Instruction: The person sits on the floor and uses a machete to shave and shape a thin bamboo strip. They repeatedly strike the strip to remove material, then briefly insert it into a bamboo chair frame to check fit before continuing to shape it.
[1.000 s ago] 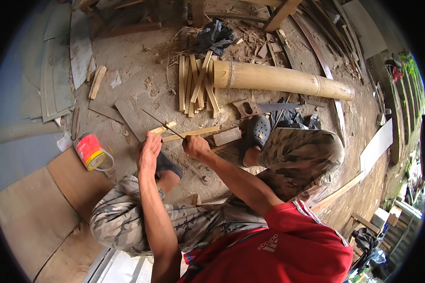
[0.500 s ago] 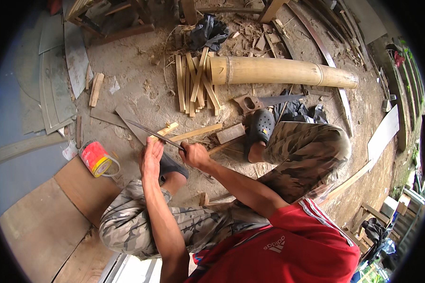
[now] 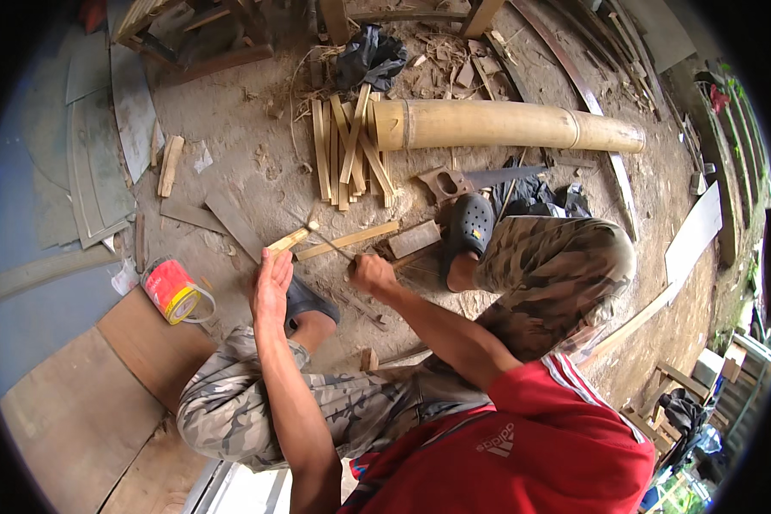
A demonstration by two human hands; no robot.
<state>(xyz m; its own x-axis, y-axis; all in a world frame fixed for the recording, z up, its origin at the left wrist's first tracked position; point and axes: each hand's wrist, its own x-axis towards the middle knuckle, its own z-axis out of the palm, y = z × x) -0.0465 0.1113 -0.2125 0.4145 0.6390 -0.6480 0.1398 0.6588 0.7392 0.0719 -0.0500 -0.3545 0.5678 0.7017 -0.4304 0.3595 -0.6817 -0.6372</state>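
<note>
My left hand (image 3: 271, 287) is closed around a short bamboo strip (image 3: 289, 242), whose far end points away and to the right. In my right hand (image 3: 373, 274) is a long, thin-bladed knife (image 3: 338, 246); my fist wraps its handle. The blade slants up and left, its far part at the strip's far end; whether the two touch I cannot tell. Another bamboo strip (image 3: 351, 239) lies on the ground just beyond the knife. Beside it rests a wooden block (image 3: 415, 240), near my right clog (image 3: 471, 224).
A thick bamboo pole (image 3: 488, 124) lies across the far ground, with a pile of cut strips (image 3: 324, 150) at its left end. Nearer sits a handsaw (image 3: 447, 184) by black plastic. At left stand a red and yellow bucket (image 3: 170, 289) and brown boards (image 3: 150, 334).
My right hand has moved slightly right, swinging the knife from a leftward slant across the strip to its far end. The left hand stays nearly in place with the strip.
</note>
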